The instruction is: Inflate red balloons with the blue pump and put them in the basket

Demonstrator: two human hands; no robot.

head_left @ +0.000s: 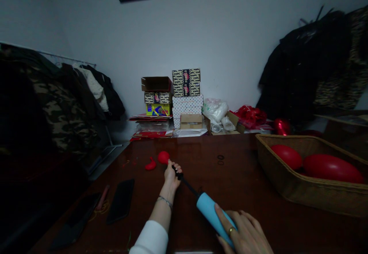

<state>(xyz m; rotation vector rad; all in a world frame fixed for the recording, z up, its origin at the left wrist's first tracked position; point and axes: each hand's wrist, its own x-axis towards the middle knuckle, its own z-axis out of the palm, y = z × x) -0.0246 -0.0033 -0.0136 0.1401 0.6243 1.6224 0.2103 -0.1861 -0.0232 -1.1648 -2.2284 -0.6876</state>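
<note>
My left hand (171,175) pinches the black nozzle end of a light blue hand pump (211,212), where a small, slightly swollen red balloon (163,157) sits on the nozzle. My right hand (244,234) grips the pump's blue barrel near the bottom edge of the view; a ring shows on one finger. The pump lies slanted over the dark brown table (230,185). A limp red balloon (150,165) rests on the table just left of the swollen one.
A wicker basket (287,185) at right holds inflated red balloons (330,167). Two dark phones (120,200) and a pink pen (102,197) lie at left. Stacked boxes (186,93) and bags stand against the wall. Two small black rings (220,159) lie mid-table.
</note>
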